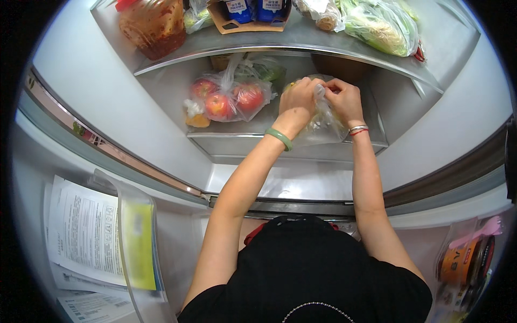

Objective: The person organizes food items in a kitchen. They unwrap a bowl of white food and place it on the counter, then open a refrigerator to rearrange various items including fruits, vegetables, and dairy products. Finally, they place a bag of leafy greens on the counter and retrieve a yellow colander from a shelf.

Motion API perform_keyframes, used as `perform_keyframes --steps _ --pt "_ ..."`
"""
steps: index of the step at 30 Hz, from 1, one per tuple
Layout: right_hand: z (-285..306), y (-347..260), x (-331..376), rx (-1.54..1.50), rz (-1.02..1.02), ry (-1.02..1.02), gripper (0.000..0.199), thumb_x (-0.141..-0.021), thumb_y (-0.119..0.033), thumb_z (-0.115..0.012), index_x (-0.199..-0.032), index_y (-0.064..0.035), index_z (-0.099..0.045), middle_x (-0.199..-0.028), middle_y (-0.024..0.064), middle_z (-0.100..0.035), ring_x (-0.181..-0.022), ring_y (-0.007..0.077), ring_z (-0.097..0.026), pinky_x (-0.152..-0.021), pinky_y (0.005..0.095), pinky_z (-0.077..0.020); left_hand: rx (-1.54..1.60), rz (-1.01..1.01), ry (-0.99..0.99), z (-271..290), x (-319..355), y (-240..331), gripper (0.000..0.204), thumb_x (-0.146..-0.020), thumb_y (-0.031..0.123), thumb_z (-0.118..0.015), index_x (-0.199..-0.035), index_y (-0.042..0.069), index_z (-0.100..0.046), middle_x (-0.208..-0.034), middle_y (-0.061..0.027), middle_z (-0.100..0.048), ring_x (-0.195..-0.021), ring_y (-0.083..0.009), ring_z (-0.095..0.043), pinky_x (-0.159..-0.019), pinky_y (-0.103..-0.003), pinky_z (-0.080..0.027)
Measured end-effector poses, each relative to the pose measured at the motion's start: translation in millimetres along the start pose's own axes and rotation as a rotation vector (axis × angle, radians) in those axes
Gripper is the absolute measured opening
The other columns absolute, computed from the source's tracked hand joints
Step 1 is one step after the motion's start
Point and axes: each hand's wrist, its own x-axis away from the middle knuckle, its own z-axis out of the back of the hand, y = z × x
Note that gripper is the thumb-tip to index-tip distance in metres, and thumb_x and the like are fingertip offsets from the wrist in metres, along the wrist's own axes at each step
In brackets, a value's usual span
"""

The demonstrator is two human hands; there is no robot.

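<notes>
Clear bag [327, 130]: set at the front edge of the lower shelf [239, 134], right of its middle; gathered upward into a neck; too creased to tell what is inside.
Right hand [347, 102]: pinching the plastic at the neck between thumb and fingers; ringed at the wrist by a silver bangle [358, 127] and a red cord.
Left hand [298, 99]: bent over the left side of the same neck, back upward, touching the plastic; cannot tell how firmly gripped, with fingertips out of sight; ringed by a green bangle [278, 139].
Apples [218, 106]: bagged in knotted clear plastic, toward the left end of the lower shelf, near its front edge.
Yellowish lump [198, 120]: lying by the front left corner, just beside the apples.
Upper shelf [269, 49]: carrying a red-lidded jar [153, 29] near the left end, a cardboard carrier [253, 25] of blue containers at the front edge, and bagged greens [379, 27] toward the right end.
</notes>
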Motion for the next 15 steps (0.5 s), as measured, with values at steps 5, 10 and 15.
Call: perform_keyframes --steps 5,10,15 --pt "-3 -2 0 -0.035 -0.032 0.046 0.018 -0.076 -0.015 -0.066 -0.086 -0.0013 -0.071 -0.074 0.0145 -0.069 -0.065 0.0222 -0.068 -0.062 0.0295 -0.0513 0.041 -0.081 0.005 -4 16 -10 0.018 -0.084 0.011 -0.060 -0.100 0.015 -0.067 -0.095 -0.0084 -0.063 -0.084 -0.0335 -0.061 -0.070 -0.041 -0.051" --pt "1 -3 -7 -0.004 -0.014 -0.036 0.017 -0.079 -0.016 -0.063 -0.087 -0.0035 -0.072 -0.078 0.0137 -0.070 -0.070 0.0254 -0.068 -0.067 0.0312 -0.0516 0.104 0.035 -0.200 13 39 11 0.025 -0.081 0.024 -0.067 -0.104 0.014 -0.069 -0.120 -0.0134 -0.060 -0.113 -0.0325 -0.055 -0.092 -0.045 -0.043" --pt "-4 -39 -33 0.115 0.147 -0.020 0.022 -0.083 -0.018 -0.060 -0.098 -0.0058 -0.071 -0.092 0.0143 -0.070 -0.082 0.0319 -0.067 -0.077 0.0365 -0.0522 -0.029 -0.161 -0.172 22 54 39 0.037 -0.075 0.042 -0.073 -0.103 0.017 -0.070 -0.139 -0.0180 -0.048 -0.139 -0.0336 -0.031 -0.108 -0.062 -0.015"
